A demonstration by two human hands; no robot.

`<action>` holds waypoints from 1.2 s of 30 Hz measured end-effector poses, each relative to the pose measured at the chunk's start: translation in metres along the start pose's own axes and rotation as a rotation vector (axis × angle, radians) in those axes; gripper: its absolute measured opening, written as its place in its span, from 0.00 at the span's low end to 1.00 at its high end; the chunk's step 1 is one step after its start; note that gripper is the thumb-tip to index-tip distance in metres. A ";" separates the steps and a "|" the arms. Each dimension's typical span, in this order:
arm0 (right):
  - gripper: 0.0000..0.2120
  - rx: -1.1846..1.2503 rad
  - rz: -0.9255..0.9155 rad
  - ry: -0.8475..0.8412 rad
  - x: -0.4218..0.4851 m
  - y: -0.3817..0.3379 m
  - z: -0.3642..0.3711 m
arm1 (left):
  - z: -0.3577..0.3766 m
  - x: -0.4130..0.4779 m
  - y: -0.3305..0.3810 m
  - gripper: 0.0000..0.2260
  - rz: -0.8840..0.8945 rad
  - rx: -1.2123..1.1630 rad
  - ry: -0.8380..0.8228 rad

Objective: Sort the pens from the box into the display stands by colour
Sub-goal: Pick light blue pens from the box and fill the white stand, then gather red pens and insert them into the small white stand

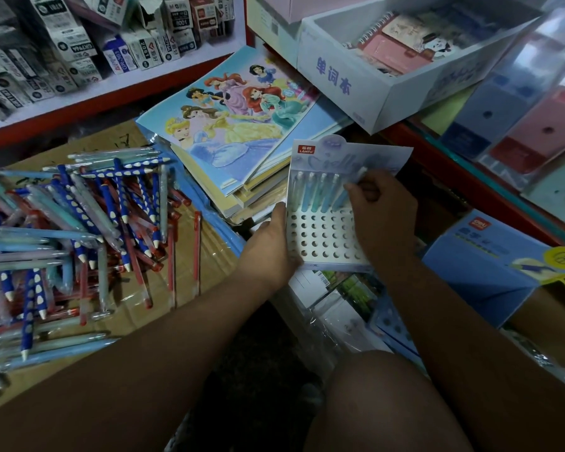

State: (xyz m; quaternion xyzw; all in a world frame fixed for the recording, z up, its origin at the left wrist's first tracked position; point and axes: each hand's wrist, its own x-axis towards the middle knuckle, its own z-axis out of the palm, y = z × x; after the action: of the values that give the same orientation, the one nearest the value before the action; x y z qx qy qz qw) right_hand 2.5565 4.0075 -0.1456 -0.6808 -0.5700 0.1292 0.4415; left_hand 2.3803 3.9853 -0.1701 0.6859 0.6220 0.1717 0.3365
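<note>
A pale blue display stand (323,243) with rows of round holes and a printed backboard sits tilted in front of me. Several light blue and teal pens (317,194) stand in its back row. My left hand (271,246) grips the stand's left edge. My right hand (379,207) pinches a light blue pen (356,181) at the right end of that back row, its lower end at the holes. A loose heap of pens (79,236), dark blue with white spots, red, and pale blue, lies on flattened cardboard (190,269) to the left.
A stack of colouring books (238,125) lies behind the stand. A white box of small notebooks (382,102) sits at the upper right, with plastic cases beside it. Another blue display box (490,275) is at the right. Shelves of small pen cartons (79,50) fill the upper left.
</note>
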 end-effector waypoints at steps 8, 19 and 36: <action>0.06 -0.141 0.007 -0.125 0.001 0.017 0.016 | 0.002 0.002 -0.004 0.32 0.003 0.005 -0.005; 0.09 -0.170 0.091 -0.217 -0.006 0.011 0.004 | -0.002 -0.004 0.002 0.33 0.030 0.000 0.009; 0.09 -0.201 -0.173 -0.876 -0.076 -0.143 0.066 | -0.149 -0.083 -0.090 0.04 -0.219 -0.216 0.451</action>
State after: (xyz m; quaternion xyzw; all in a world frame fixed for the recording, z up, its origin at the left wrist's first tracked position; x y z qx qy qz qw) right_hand 2.3932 3.9645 -0.1019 -0.5513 -0.7675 0.3117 0.0996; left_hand 2.2023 3.9421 -0.1093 0.5191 0.7296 0.3483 0.2772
